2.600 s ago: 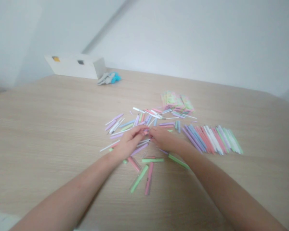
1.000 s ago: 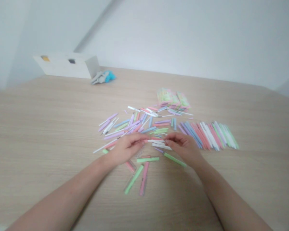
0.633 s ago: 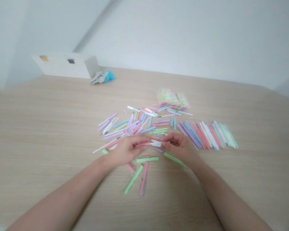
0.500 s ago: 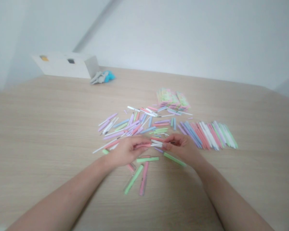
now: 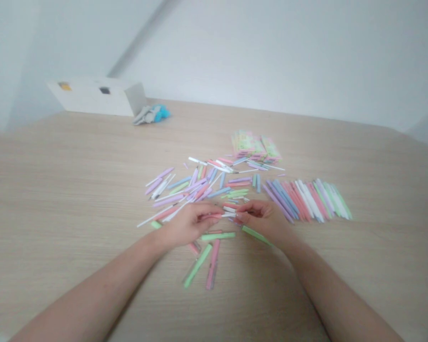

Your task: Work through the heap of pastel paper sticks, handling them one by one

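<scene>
My left hand [image 5: 189,222] is closed in a pinch on a slim pink pen-like piece [image 5: 214,215] with a white end [image 5: 228,215]. From the other side, my right hand [image 5: 266,219] pinches that white end between thumb and fingers. Blur hides whether the white end is one part with the pink piece. Another short white piece [image 5: 229,209] shows just behind it. Loose pastel pen parts [image 5: 196,187] lie scattered beyond both hands. Nearer me are green tubes [image 5: 199,266] and a pink tube [image 5: 213,266]. A green tube [image 5: 256,234] lies partly under my right hand.
To the right, several pastel pens [image 5: 306,200] lie side by side in a row. Small printed packs [image 5: 253,145] are stacked at the back. Farther left are a white box-like stand [image 5: 96,99] and a crumpled grey and blue item [image 5: 152,114] on the wooden table [image 5: 57,190].
My right hand has shifted slightly left, closer to my left hand, and less of the white end shows between them. My left hand has barely moved.
</scene>
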`<state>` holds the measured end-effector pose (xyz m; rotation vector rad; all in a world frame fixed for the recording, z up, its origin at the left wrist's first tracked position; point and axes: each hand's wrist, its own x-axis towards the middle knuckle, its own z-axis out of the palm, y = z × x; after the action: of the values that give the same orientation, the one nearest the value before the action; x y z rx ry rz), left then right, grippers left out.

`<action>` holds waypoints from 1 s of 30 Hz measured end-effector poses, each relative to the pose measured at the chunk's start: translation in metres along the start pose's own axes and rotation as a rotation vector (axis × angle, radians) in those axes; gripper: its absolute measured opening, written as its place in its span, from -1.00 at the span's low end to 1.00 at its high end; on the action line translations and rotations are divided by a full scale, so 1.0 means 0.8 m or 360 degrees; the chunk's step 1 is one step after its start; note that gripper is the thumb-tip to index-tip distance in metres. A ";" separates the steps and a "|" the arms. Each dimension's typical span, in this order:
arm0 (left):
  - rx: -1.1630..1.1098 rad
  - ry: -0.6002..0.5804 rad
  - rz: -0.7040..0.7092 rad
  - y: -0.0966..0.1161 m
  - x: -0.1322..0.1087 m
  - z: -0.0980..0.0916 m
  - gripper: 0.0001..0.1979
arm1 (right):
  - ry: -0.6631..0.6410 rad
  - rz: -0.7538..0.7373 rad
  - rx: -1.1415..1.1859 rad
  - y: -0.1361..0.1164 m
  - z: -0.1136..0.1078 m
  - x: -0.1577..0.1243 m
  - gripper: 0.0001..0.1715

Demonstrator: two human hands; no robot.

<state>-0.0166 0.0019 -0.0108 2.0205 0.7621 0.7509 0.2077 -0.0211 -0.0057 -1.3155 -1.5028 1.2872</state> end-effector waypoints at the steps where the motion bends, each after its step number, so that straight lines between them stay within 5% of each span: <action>1: -0.0009 -0.0010 -0.0013 -0.001 0.000 0.000 -0.74 | -0.0015 0.0008 0.0005 -0.002 -0.002 0.000 -0.68; 13: -0.0013 -0.0023 -0.0074 0.005 0.002 -0.005 -0.73 | 0.0126 -0.0117 0.0045 -0.017 -0.015 -0.001 -0.85; 30: -0.0014 0.0137 -0.0123 -0.006 -0.001 0.000 -0.75 | 0.0130 -0.0107 -0.0059 -0.015 -0.007 -0.001 -0.76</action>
<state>-0.0183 0.0041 -0.0148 1.9492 0.8800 0.7992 0.2107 -0.0206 0.0077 -1.3144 -1.5075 1.1548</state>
